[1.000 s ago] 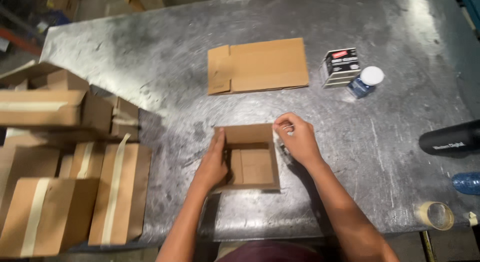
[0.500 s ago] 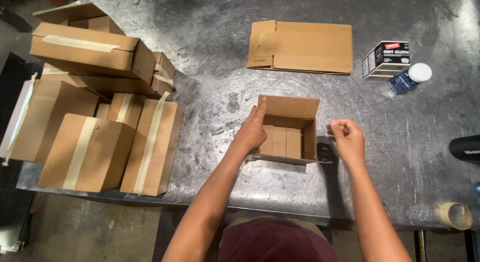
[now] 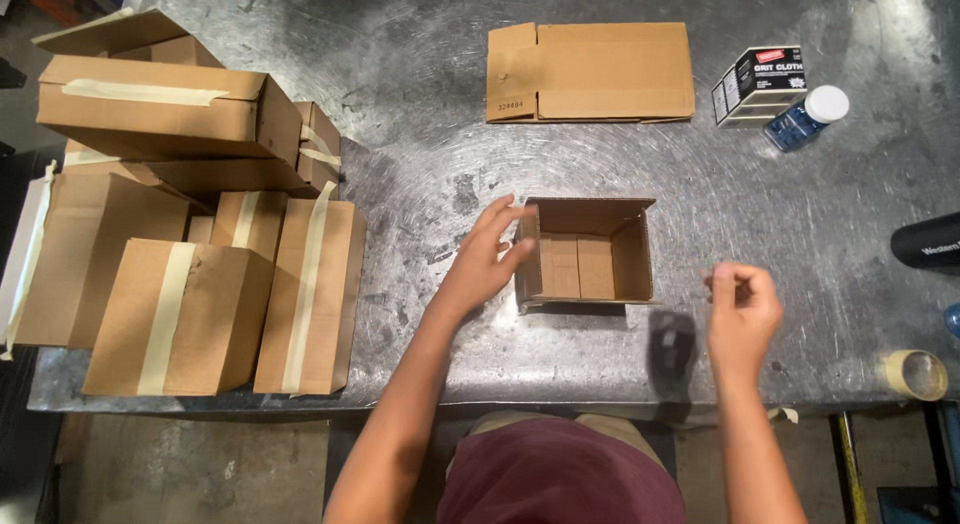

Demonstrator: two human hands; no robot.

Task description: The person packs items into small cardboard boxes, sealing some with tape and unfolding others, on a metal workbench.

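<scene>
A small open brown cardboard box [image 3: 588, 252] sits upright at the centre of the frame on the scratched grey metal table [image 3: 420, 154], its mouth facing up and its inside bare. It looks light and fairly stiff, with thin walls that would buckle if squeezed hard; the two opposite side walls, or the rim, seem the soundest places to take hold, and on the smooth metal it would likely slide at a nudge.

The left hand [image 3: 482, 266] is spread, fingers loose, its fingertips at the box's left wall and gripping nothing. The right hand [image 3: 743, 306] hovers apart from the box at right centre, fingers curled in; whether it pinches something small I cannot tell. A dark blur [image 3: 672, 344] lies just left of it.

Above the box there is bare metal up to a flattened brown cardboard box [image 3: 590, 72] at top centre. A small black-and-white carton [image 3: 758, 84] and a blue bottle with a white cap [image 3: 806, 118] lie at upper right. A roll of tan tape [image 3: 913, 374] rests at lower right, close to the table's near edge. A stack of taped brown cardboard boxes [image 3: 190, 254] crowds the left, so open room lies mostly above and right of the box.
</scene>
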